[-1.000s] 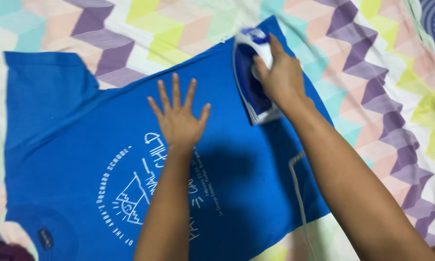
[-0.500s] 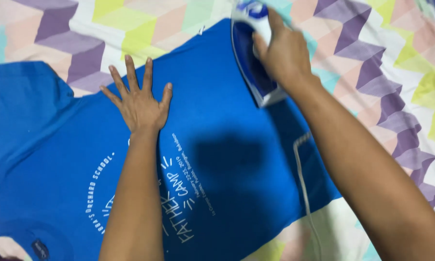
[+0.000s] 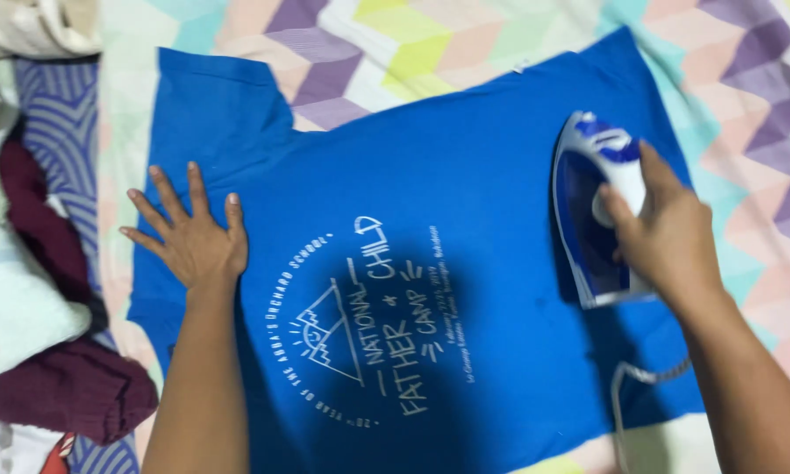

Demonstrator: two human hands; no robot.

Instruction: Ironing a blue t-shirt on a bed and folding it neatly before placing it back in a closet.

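The blue T-shirt (image 3: 465, 228) is pinned flat by the open left hand (image 3: 193, 241) while the iron (image 3: 596, 211), gripped by the right hand (image 3: 667, 233), is worked near one edge, most cloth seemingly unpressed.

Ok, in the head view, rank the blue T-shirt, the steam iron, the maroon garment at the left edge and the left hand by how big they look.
1. Blue T-shirt, by far the largest.
2. Maroon garment, though partly hidden in the pile.
3. Steam iron and left hand look about alike; the right hand covers part of the iron, so no ranking between them.
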